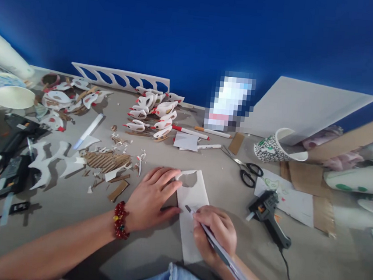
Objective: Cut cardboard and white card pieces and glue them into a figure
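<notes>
A narrow white board (pixel 189 199) lies on the grey table in front of me, with a rounded cut-out near its far end. My left hand (pixel 154 196) rests flat, fingers spread, its fingertips on the board's left edge; a red bead bracelet is on that wrist. My right hand (pixel 215 233) is closed around a slim craft knife (pixel 218 248), whose tip touches the board's middle. Faint marks show on the board near the tip.
White bird shapes (pixel 164 116) stand behind, with markers (pixel 190 132) beside them. Scissors (pixel 241 165), a glue gun (pixel 271 218) and a patterned cup (pixel 268 148) are on the right. Cardboard scraps (pixel 107 161) and white offcuts (pixel 44 161) lie left; a blue wall (pixel 183 34) rises behind.
</notes>
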The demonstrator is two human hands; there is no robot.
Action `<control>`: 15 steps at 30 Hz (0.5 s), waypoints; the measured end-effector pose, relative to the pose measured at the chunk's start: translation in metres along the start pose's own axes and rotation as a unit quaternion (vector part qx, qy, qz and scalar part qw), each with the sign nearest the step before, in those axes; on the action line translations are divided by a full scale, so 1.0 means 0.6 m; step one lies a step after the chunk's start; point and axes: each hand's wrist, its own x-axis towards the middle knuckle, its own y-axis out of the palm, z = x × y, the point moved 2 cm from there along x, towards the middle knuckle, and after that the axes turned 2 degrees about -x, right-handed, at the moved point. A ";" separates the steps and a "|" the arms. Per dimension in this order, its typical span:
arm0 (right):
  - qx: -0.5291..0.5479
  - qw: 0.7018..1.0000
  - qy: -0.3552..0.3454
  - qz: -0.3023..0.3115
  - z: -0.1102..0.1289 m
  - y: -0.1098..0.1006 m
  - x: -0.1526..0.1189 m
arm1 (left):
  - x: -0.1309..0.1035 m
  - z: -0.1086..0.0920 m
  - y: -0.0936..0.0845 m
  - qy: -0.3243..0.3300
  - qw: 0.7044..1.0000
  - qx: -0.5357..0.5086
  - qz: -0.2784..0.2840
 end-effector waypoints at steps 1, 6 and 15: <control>-0.001 1.000 0.012 -0.001 -0.003 0.002 0.000 | 0.000 0.000 0.000 0.001 1.000 0.000 -0.001; -0.026 0.996 0.086 0.020 -0.014 0.009 -0.002 | -0.001 -0.001 0.000 0.009 1.000 0.004 -0.004; -0.022 0.993 0.116 0.017 -0.013 0.004 -0.005 | 0.000 0.001 -0.001 0.011 1.000 0.009 -0.007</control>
